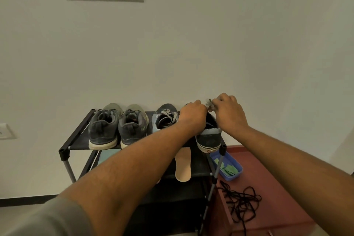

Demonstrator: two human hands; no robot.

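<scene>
The left hand (192, 115) hid the front of the shoe (208, 137). It and the right hand (229, 114) both pinched the blurred grey lace (209, 104). Dark, blue-collared and white-soled, the shoe sat at the three o'clock end of the rack (64, 152).

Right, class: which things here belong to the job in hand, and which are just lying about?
In hand: dark canvas shoe with pale-blue collar; its grey lace; left hand; right hand.
Lying about: tangled black laces; tan insole; blue plastic tray.
</scene>
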